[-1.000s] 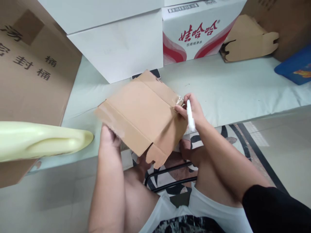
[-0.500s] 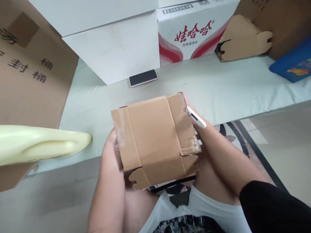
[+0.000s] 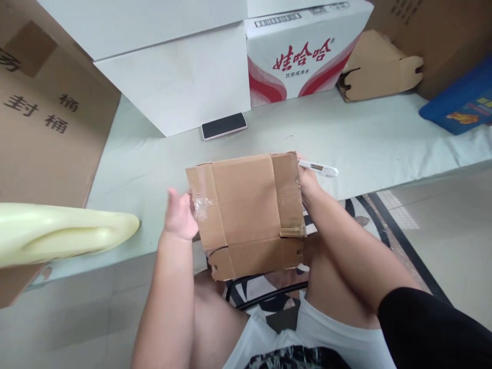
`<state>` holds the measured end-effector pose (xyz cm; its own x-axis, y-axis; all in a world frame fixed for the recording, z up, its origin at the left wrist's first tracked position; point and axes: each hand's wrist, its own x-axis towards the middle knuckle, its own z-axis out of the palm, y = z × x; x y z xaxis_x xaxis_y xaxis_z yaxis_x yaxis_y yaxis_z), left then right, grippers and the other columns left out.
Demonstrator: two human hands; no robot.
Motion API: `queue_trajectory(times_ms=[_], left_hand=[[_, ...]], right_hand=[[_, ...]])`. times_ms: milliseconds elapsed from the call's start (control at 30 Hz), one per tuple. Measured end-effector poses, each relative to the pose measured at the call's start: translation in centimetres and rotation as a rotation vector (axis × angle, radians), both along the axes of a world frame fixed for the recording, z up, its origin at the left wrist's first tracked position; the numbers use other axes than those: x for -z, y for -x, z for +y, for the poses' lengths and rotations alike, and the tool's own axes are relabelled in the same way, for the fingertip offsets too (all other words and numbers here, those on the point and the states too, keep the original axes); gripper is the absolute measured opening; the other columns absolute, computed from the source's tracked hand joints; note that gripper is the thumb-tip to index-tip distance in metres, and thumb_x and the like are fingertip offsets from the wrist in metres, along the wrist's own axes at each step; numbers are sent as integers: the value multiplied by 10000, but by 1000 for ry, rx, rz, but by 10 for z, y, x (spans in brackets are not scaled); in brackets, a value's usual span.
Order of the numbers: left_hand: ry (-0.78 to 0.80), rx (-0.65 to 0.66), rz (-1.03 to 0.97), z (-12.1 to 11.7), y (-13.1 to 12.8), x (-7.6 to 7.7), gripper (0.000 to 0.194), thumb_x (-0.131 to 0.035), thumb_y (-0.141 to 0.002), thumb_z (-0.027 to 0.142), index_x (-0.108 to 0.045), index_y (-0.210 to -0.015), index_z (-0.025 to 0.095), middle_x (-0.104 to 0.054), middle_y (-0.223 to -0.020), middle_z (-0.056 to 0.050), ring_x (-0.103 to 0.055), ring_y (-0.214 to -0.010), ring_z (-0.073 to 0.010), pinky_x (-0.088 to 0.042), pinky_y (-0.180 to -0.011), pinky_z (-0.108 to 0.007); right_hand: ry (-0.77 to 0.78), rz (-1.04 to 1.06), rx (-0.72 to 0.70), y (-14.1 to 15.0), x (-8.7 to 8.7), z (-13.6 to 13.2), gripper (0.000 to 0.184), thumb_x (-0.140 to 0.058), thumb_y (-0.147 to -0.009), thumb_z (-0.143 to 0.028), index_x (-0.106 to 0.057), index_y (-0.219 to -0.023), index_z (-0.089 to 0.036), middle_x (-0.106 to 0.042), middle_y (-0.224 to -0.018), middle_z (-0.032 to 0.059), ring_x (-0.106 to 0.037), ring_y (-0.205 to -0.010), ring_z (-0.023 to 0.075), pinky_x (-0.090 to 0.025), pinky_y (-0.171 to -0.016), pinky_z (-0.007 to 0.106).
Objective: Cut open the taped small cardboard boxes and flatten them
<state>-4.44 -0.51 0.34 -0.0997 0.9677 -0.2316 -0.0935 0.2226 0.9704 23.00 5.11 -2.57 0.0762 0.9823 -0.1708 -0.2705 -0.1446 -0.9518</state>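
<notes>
Between left hand and right hand, cardboard tilts; left palm open at left flap, fingertips hidden; right hand, at right edge, grips white tool pointing rightward

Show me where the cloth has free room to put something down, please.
Nearly bare cloth: between the phone and the blue container, before the red-white box; also between the phone and the big left carton. Crowded: the back, lined with boxes; the held cardboard hides the front middle.

brn carton, wht tool, red-wht box, pale-grn cloth
</notes>
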Motion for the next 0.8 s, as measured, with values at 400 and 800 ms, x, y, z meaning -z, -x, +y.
queue_trajectory(times_ms=[400,800], left_hand=[[-109,-732,-459,26,25,9,258,-468,-1038,285,-689,-1134,194,-805,-1110,-66,-663,-1290,-184,-510,-1133,-340],[77,-556,-553,14,-10,-24,246,-428,-1031,208,-658,-946,193,-739,-803,-2,-689,-736,-158,-573,-779,-318]], right_hand=[[176,236,-40,-13,5,16,571,-943,-503,-495,-522,-795,-243,-762,-804,-7,-729,-724,165,-549,-611,259],[82,20,-35,-10,-12,-17,428,-855,-567,-510,-627,-722,-182,-588,-602,-10,-480,-520,109,-319,-466,256]])
